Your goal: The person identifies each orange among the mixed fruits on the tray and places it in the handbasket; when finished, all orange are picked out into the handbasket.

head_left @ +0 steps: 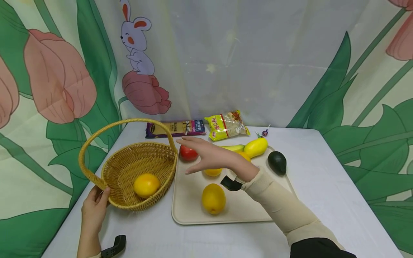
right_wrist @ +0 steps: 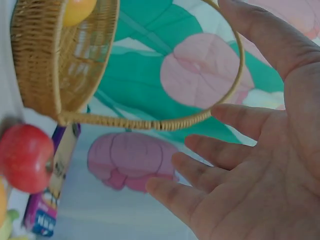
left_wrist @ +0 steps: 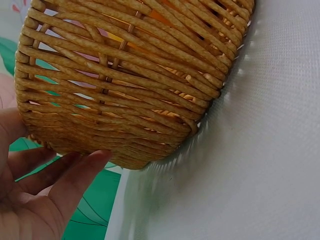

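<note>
A wicker basket with a tall arched handle stands on the left of the table, a round orange-yellow fruit lying inside. My left hand pinches the basket's rim near the handle's base; in the left wrist view its fingers rest against the woven side. My right hand is in the air over the tray's left part, fingers spread, holding nothing. In the right wrist view the basket handle appears beyond its fingertips. A red apple is close by, on the beige tray.
On the tray are a yellow fruit, another orange-yellow one partly hidden by my right hand, a yellow pear-shaped piece and a dark green avocado. Behind lie a purple package, a yellow bag and a lollipop.
</note>
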Demonstrator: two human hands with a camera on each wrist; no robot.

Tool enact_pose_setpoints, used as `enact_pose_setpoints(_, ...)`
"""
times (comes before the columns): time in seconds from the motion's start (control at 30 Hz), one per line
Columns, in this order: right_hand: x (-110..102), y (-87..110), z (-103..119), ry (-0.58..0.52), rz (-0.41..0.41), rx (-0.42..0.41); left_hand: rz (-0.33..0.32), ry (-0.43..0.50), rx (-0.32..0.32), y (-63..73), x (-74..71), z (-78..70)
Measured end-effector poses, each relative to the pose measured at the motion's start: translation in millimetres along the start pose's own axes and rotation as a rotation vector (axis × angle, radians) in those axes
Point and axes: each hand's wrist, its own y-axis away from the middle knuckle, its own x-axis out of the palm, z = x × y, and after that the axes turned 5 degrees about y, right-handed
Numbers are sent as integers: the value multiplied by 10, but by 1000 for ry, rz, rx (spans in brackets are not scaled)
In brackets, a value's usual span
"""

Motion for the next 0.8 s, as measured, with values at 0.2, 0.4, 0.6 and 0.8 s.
enact_pose_setpoints(0.2, 17, 278, -137, -30, -29, 60, 10, -7, -27, 33, -9, -37)
enact_pose_setpoints(0.4, 61, 497, -249, -53, -71, 109, -14, -4, -17, 38, -5, -36)
enact_pose_setpoints(0.6, 197, 696, -345, -71, -113, 123, -6, -1, -14, -44, 1, 74)
enact_pose_setpoints(0.8, 424, 858, -435, -140, -142, 178, -3, -9, -2, -52, -1, 85)
